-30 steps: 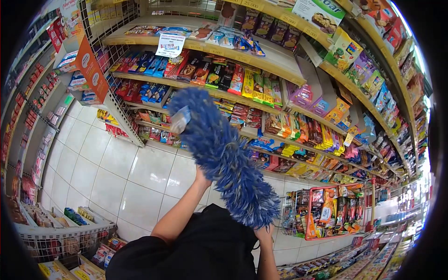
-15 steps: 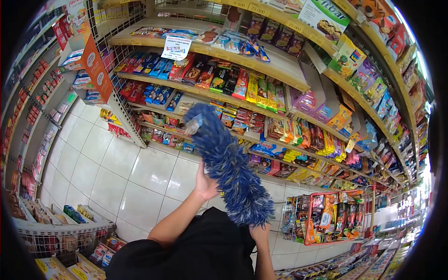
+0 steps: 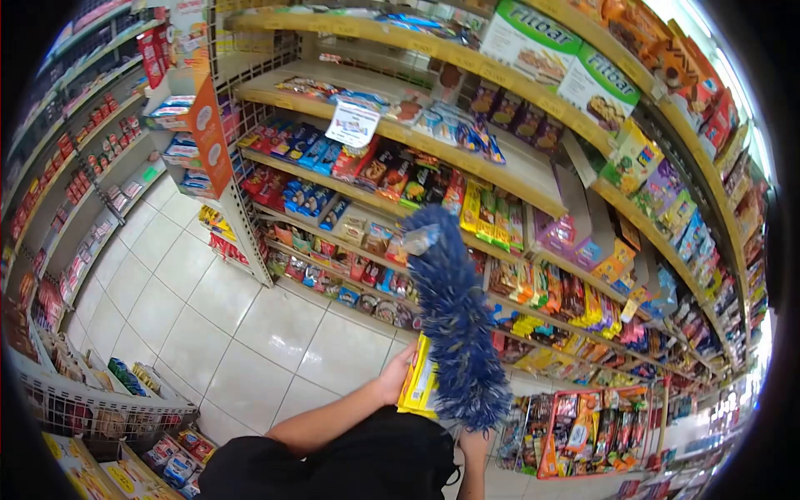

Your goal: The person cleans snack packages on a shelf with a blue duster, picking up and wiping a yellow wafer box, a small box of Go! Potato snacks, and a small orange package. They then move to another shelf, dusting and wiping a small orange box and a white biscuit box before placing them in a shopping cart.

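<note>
A fluffy blue duster [image 3: 458, 321] stands in front of my body, its top reaching up before the snack shelves. At its lower end my right hand [image 3: 475, 442] is closed round it, partly hidden by the fibres. My left hand [image 3: 400, 372] holds a yellow packet [image 3: 421, 379] by its left side, just left of the duster. The packet's right side is hidden behind the duster. Beyond them, rows of chocolate and snack packets [image 3: 400, 171] fill the shelves, with a white price sign [image 3: 352, 123] on a shelf edge.
A red-rimmed wire basket [image 3: 546, 433] full of snacks stands at the lower right. White basket shelving [image 3: 100, 408] is at the lower left. An orange display [image 3: 208, 142] hangs on the shelf end. Tiled floor [image 3: 275, 325] lies between the shelving units.
The duster has shifted right in view and stands more upright. The yellow packet in my left hand now shows clearly; before, it was almost wholly hidden behind the duster. The shelves sit lower in view.
</note>
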A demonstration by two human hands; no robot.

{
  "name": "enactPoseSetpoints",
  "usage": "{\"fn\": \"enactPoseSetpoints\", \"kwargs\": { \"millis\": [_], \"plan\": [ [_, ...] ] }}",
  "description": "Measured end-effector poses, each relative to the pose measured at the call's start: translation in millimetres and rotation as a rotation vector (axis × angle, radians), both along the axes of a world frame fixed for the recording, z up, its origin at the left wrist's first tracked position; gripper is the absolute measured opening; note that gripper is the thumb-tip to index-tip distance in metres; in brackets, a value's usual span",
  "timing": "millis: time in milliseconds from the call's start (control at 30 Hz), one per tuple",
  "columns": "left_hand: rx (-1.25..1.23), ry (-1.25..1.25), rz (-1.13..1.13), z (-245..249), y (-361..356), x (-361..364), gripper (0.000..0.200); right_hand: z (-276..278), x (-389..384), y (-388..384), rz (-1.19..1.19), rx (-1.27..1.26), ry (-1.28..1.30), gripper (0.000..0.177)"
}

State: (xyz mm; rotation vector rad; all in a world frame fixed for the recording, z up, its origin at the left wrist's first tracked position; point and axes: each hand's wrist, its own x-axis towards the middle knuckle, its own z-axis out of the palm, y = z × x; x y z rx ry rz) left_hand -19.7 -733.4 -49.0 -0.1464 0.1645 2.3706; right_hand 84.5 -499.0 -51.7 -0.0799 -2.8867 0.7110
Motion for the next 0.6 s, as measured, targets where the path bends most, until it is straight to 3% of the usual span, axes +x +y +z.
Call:
{"fn": "enactPoseSetpoints", "kwargs": {
  "millis": [33, 133, 167, 200, 267, 300, 400, 500, 600],
  "plan": [
    [-0.038, -0.103, 0.079, 1.1, 3.0, -3.2, 0.060, -2.7, 1.0, 3.8, 0.007, 0.021, 0.021, 0.028],
    [-0.111, 0.033, 0.261, 13.7, -18.6, -17.6, 0.067, 4.4, 15.0, 13.7, 0.019, 0.067, 0.052, 0.032],
    [-0.120, -0.039, 0.238, 26.1, -25.3, -20.6, 0.071, 3.9, 17.4, 16.0, 0.034, 0.064, 0.019, 0.033],
    [-0.029, 0.000, 0.289, 26.1, -28.4, -30.3, 0.072, 2.1, 20.6, 17.1, 0.048, 0.053, -0.020, 0.035],
    [-0.022, -0.084, 0.283, -0.7, -23.2, -50.0, 0.068, -5.9, 26.3, 20.0, 0.063, 0.033, -0.106, 0.038],
    [-0.035, -0.003, 0.289, -68.2, -5.2, -67.8, 0.062, -10.3, 29.0, 19.8, 0.068, 0.022, -0.143, 0.039],
    [-0.414, -0.037, 0.263, -52.3, 2.5, -42.7, 0.050, -20.1, 26.9, 17.5, 0.074, -0.004, -0.208, 0.044],
    [-0.396, 0.056, 0.139, -55.2, -6.0, -17.7, 0.043, -29.9, 16.4, 14.9, 0.076, -0.014, -0.244, 0.049],
    [-0.405, -0.136, 0.237, -45.4, -19.0, -11.6, 0.038, -44.1, 5.2, 13.2, 0.088, -0.034, -0.284, 0.054]
  ]
}}
